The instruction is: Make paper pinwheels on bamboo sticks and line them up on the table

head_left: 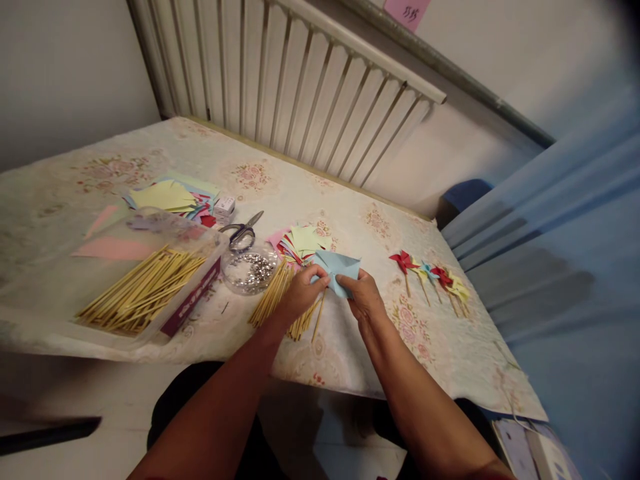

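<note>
In the head view, both hands meet over the front part of the counter [345, 363]. The left hand [306, 291] is closed in a pinch at the near left side of a partly folded piece of blue paper [345, 263]; the right hand [364, 292] grips its right side, thumb on top. A single stick [318, 320] slants down below the paper.

Judging by how things lie, the work is partway along: a small row of made-up pinwheels [403, 261] lies to the right, while the blue piece looks unfinished. Left to use are a fan of cut paper [307, 239], a bundle of sticks [270, 293], more sticks in the clear box [193, 303], and shiny metal bits in the round container [244, 291].

The fingers hide the middle of the paper, so whether the stick is fastened there cannot be told. The pinwheels overlap, making an exact count hard, and the metal bits are too small to identify.
</note>
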The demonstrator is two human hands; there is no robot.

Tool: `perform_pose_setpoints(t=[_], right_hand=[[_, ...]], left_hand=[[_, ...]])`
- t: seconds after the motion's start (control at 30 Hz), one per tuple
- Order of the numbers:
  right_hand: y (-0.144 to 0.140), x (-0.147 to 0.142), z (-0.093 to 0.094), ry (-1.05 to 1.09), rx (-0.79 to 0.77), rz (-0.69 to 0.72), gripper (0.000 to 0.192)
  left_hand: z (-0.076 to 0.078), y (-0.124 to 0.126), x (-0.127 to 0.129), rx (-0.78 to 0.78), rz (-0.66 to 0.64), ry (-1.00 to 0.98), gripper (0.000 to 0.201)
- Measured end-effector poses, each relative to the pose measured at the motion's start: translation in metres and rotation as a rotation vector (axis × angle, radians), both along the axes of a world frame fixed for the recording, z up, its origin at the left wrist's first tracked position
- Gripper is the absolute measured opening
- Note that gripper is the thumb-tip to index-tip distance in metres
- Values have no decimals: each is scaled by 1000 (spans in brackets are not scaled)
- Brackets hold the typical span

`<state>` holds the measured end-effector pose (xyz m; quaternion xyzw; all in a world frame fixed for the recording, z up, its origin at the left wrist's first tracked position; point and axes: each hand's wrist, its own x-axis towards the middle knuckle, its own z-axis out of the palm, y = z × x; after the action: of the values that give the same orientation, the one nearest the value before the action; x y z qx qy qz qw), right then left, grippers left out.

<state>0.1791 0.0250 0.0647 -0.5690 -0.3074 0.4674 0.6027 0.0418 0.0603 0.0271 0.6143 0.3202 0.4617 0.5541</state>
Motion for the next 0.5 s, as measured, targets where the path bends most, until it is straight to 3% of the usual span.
perform_pose_setpoints(t=[0.23,0.5], right_hand=[[0,-2,0,-13,-4,-1,26],[-2,-3,-2,-37,1,29,25]], left_hand=[[3,-1,0,-58,30,-34,11],[9,-4,-3,-52,75,67,12]])
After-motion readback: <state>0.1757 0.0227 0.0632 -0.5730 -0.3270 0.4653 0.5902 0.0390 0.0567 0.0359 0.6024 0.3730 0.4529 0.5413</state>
